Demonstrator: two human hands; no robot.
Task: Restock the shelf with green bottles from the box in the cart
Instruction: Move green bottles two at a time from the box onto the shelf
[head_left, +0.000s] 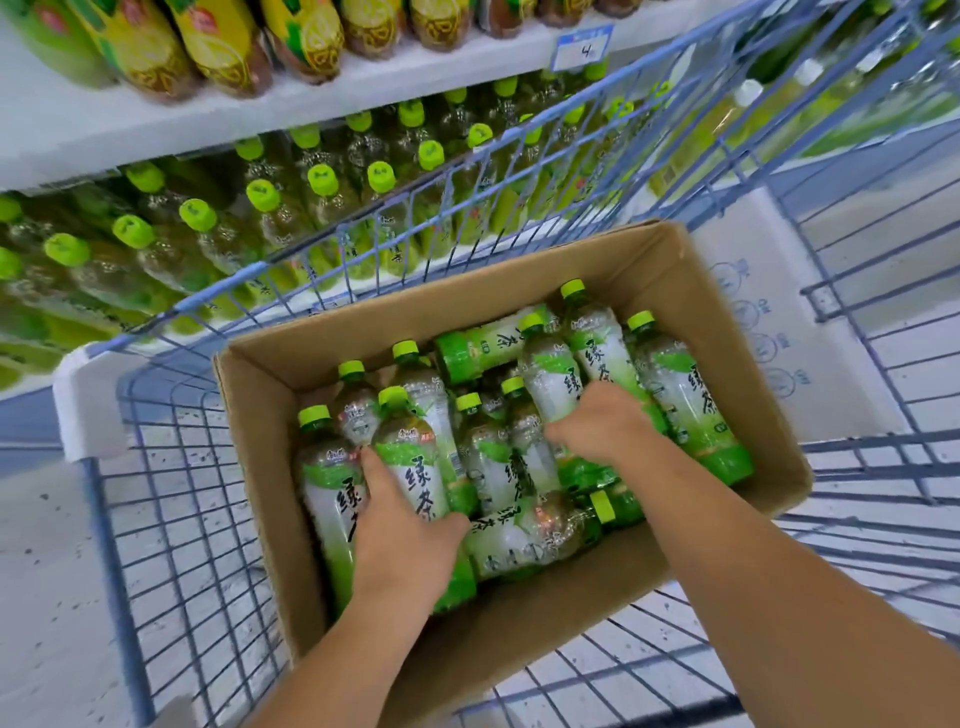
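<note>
An open cardboard box (519, 623) sits in a blue wire cart (171, 519) and holds several green-capped tea bottles. My left hand (402, 535) wraps around one upright bottle (415, 467) at the box's left side. My right hand (597, 426) grips another bottle (550, 374) in the middle of the box, its cap pointing away. More bottles lie tilted or flat around them. The shelf (208, 119) beyond the cart carries rows of the same green-capped bottles (260, 208).
The upper shelf board holds yellow-labelled bottles (218, 47) and a blue price tag (582, 49). A white carton (769, 322) lies in the cart to the right of the box. The cart's wire rim (467, 171) stands between the box and the shelf.
</note>
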